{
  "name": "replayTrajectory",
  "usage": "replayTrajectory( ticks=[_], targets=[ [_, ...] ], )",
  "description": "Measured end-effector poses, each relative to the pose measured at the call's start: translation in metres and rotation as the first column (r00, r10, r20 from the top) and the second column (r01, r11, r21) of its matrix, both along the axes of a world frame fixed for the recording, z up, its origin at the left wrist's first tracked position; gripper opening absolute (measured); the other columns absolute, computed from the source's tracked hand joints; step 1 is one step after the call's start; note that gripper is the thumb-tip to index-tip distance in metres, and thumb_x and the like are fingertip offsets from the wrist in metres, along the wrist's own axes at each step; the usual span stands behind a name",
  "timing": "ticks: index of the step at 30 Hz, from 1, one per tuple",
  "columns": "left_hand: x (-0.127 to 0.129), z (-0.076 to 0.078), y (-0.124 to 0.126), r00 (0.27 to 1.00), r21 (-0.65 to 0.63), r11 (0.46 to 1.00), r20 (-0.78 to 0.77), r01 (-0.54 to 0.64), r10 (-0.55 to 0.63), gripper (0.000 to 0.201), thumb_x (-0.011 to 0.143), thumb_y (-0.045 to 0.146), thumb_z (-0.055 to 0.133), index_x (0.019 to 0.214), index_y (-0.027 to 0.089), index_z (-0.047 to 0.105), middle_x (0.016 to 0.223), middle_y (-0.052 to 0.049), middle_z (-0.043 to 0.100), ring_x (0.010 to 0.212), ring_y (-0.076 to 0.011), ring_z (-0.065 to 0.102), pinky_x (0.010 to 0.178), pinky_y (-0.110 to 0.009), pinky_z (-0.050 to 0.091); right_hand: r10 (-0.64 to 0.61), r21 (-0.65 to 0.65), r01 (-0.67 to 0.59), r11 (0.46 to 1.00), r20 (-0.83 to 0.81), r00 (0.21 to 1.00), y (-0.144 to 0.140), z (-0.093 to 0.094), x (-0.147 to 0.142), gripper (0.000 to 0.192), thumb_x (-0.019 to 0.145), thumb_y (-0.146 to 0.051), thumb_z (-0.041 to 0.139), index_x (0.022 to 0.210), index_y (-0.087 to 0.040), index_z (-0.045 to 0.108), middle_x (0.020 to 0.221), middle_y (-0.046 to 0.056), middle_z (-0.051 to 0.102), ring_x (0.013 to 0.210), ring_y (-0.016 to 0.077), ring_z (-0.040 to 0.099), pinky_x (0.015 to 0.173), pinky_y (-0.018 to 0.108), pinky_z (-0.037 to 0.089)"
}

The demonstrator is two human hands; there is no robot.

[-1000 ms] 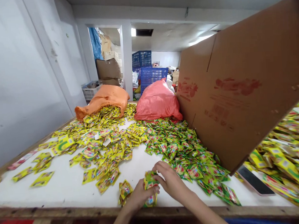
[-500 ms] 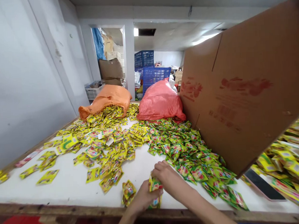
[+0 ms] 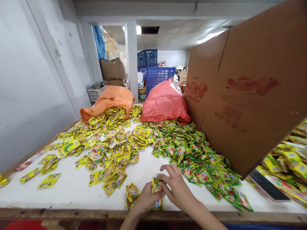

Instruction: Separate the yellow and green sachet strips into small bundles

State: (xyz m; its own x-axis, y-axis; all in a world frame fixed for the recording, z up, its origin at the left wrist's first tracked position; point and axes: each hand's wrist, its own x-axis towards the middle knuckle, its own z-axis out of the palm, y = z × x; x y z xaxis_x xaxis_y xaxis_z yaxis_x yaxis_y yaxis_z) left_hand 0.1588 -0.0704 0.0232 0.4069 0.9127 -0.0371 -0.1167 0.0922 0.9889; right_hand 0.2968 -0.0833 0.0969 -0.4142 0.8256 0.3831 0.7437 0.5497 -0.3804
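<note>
My left hand [image 3: 146, 198] is closed around a small yellow-green sachet [image 3: 155, 185] above the table's front edge. On the sachet's other side is my right hand [image 3: 179, 190], thumb and index finger at its top and right edge, the other fingers lifted and curved. Below them lies another green sachet [image 3: 158, 205], partly covered by my hands. Just left, a little stack of yellow sachets [image 3: 132, 192] rests on the white table [image 3: 78, 196]. Green sachets [image 3: 185, 144] form a heap to the right, and yellow sachets [image 3: 114, 157] spread out to the left.
An orange sack [image 3: 114, 96] spills yellow sachets at the back; a red sack [image 3: 165, 102] stands beside it. A large cardboard box [image 3: 243, 77] leans over the right side. Near it lie a phone [image 3: 270, 186] and more yellow packets [image 3: 298, 166]. Blue crates [image 3: 160, 75] stand behind.
The fingers of my right hand have loosened and spread, and its thumb has come to the sachet's side. My left hand keeps hold of the sachet, slightly further left.
</note>
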Motion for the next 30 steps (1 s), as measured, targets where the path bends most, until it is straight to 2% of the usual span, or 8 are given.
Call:
replayTrajectory(
  ticks=[4, 7, 10, 12, 15, 20, 25, 30],
  targets=[
    [-0.003, -0.004, -0.001, 0.999, 0.055, 0.998, -0.027, -0.040, 0.041, 0.040, 0.061, 0.015, 0.064, 0.100, 0.014, 0.056, 0.094, -0.004, 0.063, 0.090, -0.0215, 0.053, 0.077, -0.027, 0.042, 0.060, -0.112, -0.062, 0.992, -0.022, 0.998, -0.001, -0.008, -0.005, 0.014, 0.079, -0.020, 0.053, 0.070, -0.022, 0.063, 0.112, 0.004, 0.050, 0.107, 0.0246, 0.038, 0.086, 0.039, 0.032],
    [-0.006, -0.015, 0.000, 0.982, 0.058, 0.985, -0.089, -0.163, 0.168, 0.052, 0.060, 0.020, 0.067, 0.109, 0.015, 0.049, 0.103, -0.006, 0.058, 0.099, -0.0224, 0.049, 0.083, -0.028, 0.040, -0.012, -0.136, -0.002, 0.991, -0.107, 0.994, -0.001, -0.018, -0.003, 0.014, 0.082, -0.020, 0.050, 0.083, -0.024, 0.063, 0.112, 0.005, 0.051, 0.108, 0.0231, 0.040, 0.088, 0.039, 0.031],
    [-0.008, -0.020, -0.001, 0.981, 0.028, 0.986, -0.096, -0.167, 0.169, 0.060, 0.063, 0.024, 0.067, 0.116, 0.015, 0.041, 0.097, -0.005, 0.056, 0.094, -0.0204, 0.050, 0.081, -0.029, 0.040, -0.074, -0.177, 0.044, 0.983, -0.164, 0.984, -0.001, -0.028, 0.000, 0.015, 0.082, -0.024, 0.049, 0.083, -0.023, 0.063, 0.108, 0.006, 0.053, 0.108, 0.0240, 0.042, 0.088, 0.040, 0.032],
    [-0.007, -0.016, -0.004, 0.990, 0.039, 0.991, -0.055, -0.129, 0.131, 0.060, 0.067, 0.023, 0.064, 0.119, 0.017, 0.035, 0.087, -0.002, 0.056, 0.084, -0.0174, 0.053, 0.076, -0.028, 0.041, -0.075, -0.208, 0.032, 0.978, -0.202, 0.976, -0.002, -0.036, 0.001, 0.016, 0.083, -0.026, 0.049, 0.081, -0.023, 0.064, 0.107, 0.007, 0.055, 0.110, 0.0254, 0.042, 0.088, 0.041, 0.032],
    [-0.005, -0.005, -0.010, 0.982, 0.137, 0.973, 0.004, -0.186, 0.187, 0.054, 0.074, 0.023, 0.058, 0.119, 0.022, 0.029, 0.086, -0.001, 0.054, 0.080, -0.0150, 0.056, 0.075, -0.028, 0.042, -0.137, -0.235, 0.050, 0.971, -0.369, 0.919, -0.001, -0.052, 0.003, 0.018, 0.083, -0.029, 0.047, 0.094, -0.021, 0.059, 0.099, 0.007, 0.057, 0.099, 0.0224, 0.049, 0.084, 0.037, 0.037],
    [-0.013, 0.002, -0.013, 0.985, 0.159, 0.973, -0.020, -0.168, 0.174, 0.031, 0.079, 0.031, 0.052, 0.107, 0.020, 0.044, 0.089, -0.003, 0.057, 0.083, -0.0169, 0.058, 0.073, -0.026, 0.044, -0.288, -0.336, 0.086, 0.938, -0.617, 0.732, -0.003, -0.080, 0.002, 0.027, 0.081, -0.038, 0.050, 0.098, -0.018, 0.054, 0.075, 0.002, 0.056, 0.074, 0.0178, 0.054, 0.070, 0.029, 0.045],
    [-0.027, -0.004, -0.006, 0.969, 0.171, 0.968, -0.133, -0.186, 0.209, 0.019, 0.077, 0.034, 0.056, 0.084, 0.017, 0.054, 0.072, 0.000, 0.059, 0.069, -0.0152, 0.057, 0.063, -0.023, 0.044, -0.210, -0.352, -0.048, 0.935, -0.655, 0.726, -0.002, -0.078, -0.005, 0.027, 0.084, -0.036, 0.047, 0.099, -0.019, 0.060, 0.088, 0.005, 0.061, 0.082, 0.0182, 0.057, 0.076, 0.030, 0.045],
    [-0.029, -0.003, -0.005, 0.972, 0.156, 0.970, -0.109, -0.188, 0.206, 0.021, 0.076, 0.035, 0.057, 0.085, 0.016, 0.055, 0.076, -0.002, 0.061, 0.073, -0.0160, 0.058, 0.065, -0.024, 0.044, -0.261, -0.312, 0.037, 0.949, -0.717, 0.646, 0.002, -0.078, -0.008, 0.027, 0.082, -0.039, 0.051, 0.099, -0.018, 0.054, 0.083, 0.004, 0.059, 0.078, 0.0168, 0.057, 0.072, 0.028, 0.047]
  ],
)
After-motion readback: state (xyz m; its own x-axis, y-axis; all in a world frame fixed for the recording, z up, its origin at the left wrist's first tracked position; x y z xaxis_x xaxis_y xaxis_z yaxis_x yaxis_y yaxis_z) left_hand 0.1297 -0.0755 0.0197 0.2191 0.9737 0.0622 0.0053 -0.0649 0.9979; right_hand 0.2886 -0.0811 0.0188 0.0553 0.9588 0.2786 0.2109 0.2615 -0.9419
